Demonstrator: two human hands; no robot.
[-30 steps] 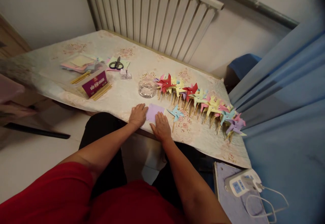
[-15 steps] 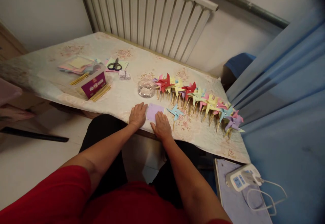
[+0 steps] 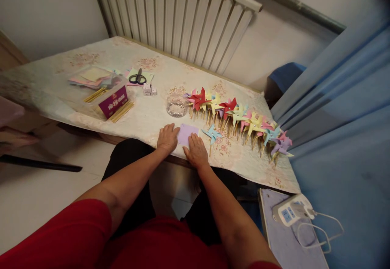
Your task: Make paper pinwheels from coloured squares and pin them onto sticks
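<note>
A square of purple paper lies flat on the table near its front edge. At the sheet's left edge rests my left hand, fingers lying flat on the tabletop and reaching the paper. My right hand lies over the sheet's lower right part, its fingers stretched out and pressing down. Just right of that hand is a blue paper pinwheel on a wooden stick. Behind the paper stands a clear round container with small shiny pieces inside.
Several finished pinwheels line the right side of the table. At left are a plastic box with a purple label, wooden sticks, colored paper sheets, scissors and small boxes. A power strip sits lower right.
The view has shifted slightly. Both hands stay at the purple paper, with hardly any movement relative to it.
</note>
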